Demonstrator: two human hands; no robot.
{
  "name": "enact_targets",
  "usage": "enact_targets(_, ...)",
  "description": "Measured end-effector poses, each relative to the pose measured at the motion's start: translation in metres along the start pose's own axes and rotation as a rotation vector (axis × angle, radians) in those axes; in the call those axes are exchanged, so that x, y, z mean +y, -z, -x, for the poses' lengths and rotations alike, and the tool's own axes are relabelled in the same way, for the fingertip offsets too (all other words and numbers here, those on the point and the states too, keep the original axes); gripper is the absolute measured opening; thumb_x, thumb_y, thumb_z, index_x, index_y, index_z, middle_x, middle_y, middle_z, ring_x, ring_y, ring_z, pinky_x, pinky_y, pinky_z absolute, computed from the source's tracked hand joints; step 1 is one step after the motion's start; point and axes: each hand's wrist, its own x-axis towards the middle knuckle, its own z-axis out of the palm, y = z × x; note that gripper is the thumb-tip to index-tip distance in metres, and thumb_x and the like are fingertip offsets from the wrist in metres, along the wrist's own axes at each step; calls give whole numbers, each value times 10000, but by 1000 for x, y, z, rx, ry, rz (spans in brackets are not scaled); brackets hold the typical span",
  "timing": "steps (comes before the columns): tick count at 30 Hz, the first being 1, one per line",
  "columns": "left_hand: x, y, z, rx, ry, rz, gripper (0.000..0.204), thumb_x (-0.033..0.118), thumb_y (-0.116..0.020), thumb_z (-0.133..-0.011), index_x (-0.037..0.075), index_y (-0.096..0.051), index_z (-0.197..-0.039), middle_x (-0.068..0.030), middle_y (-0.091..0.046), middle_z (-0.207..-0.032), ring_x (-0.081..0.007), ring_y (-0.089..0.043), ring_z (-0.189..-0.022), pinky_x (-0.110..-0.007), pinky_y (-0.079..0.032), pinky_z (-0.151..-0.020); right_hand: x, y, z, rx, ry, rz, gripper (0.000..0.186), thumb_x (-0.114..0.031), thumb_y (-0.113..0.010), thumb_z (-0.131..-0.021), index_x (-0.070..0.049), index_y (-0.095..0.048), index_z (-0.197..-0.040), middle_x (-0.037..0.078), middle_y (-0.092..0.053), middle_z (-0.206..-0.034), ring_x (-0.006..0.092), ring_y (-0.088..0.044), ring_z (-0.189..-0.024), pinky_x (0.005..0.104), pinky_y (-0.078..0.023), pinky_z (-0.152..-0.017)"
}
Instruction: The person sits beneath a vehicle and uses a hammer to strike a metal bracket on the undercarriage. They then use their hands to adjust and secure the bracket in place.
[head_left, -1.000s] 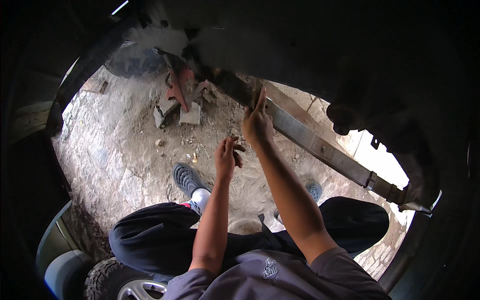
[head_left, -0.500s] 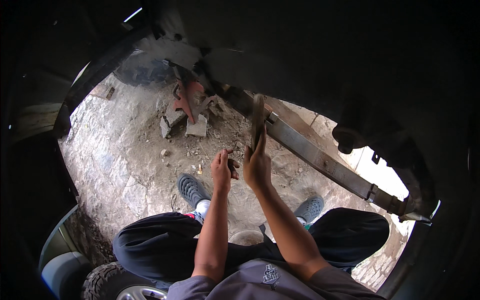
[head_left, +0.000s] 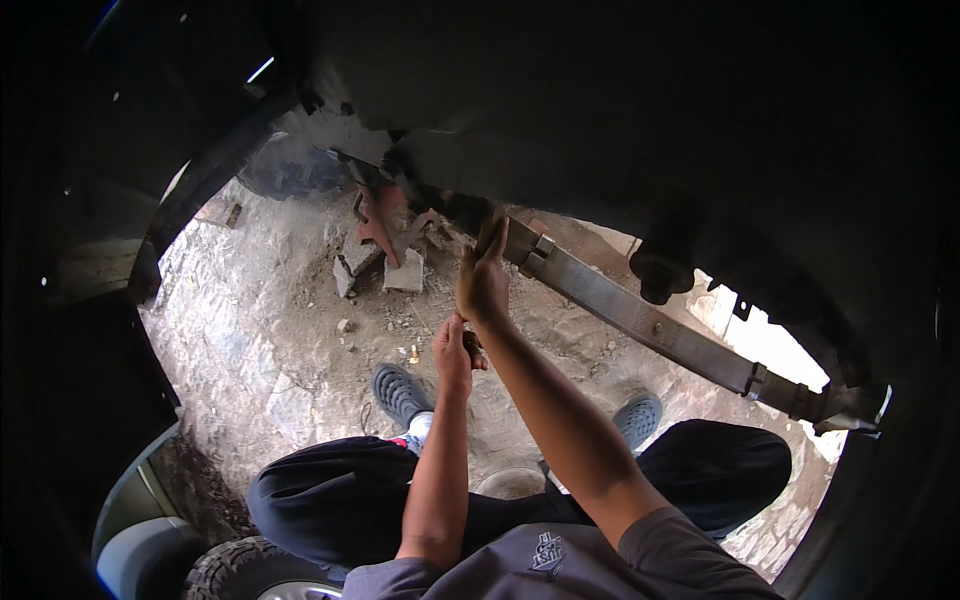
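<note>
Rusty steel – the leaf spring runs under the dark vehicle body, and the right hand presses flat-fingered near its clamp, gripping nothing. The left hand curls round a small dark part just below – it could slip to the dirt floor, or fingers get pinched if the body shifts on the red stand.

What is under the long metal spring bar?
Under the spring bar lie dusty stony ground, one grey shoe and a dark trouser leg. Its left end is hidden behind the right hand.

dark underbody close overhead, leaf spring barring right, open ground left
</note>
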Motion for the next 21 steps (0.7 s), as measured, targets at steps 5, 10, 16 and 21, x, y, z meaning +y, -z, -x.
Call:
enact_targets(5, 9, 1, 10, -11, 20, -42, 385, 365, -489, -1148, 23, -652, -1216, -56, -695, -839, -104, -586, -517, -282, -513, -468, -26, 21, -7, -258, -342, -81, 872, -278, -544, -1076, -141, 54, -1695, 367, -640, -1329, 506, -731, -922, 553, -574, -705)
enact_targets(10, -14, 12, -5, 25, -92, 189, 330, 298, -485, -1160, 30, -665, -1227, -21, -715, -1085, -93, -656, -955, -259, -534, -823, -9, 30, 63, -182, 0, -50, 870, -267, -560, -1071, -147, 30, -1700, 369, -587, -1412, 523, -724, -949, 555, -593, -756)
enact_targets(16, 7, 1, 11, -9, -2, 37, 373, 395, -526, -1128, 55, -665, -1193, -52, -626, -698, -104, -456, -395, -294, -415, -349, -24, 25, -24, -277, -208, 195, 857, -240, -570, -1059, -154, -1, -1694, 320, -708, -1215, 541, -690, -1045, 582, -565, -891)
enact_targets(21, 16, 13, -6, 37, -50, 89, 401, 382, -501, -1137, 19, -657, -1202, -77, -651, -714, -111, -490, -397, -291, -457, -368, -8, 44, 12, -251, -7, 135, 832, -259, -564, -1071, -156, -25, -1696, 367, -668, -1261, 556, -697, -983, 611, -570, -817)
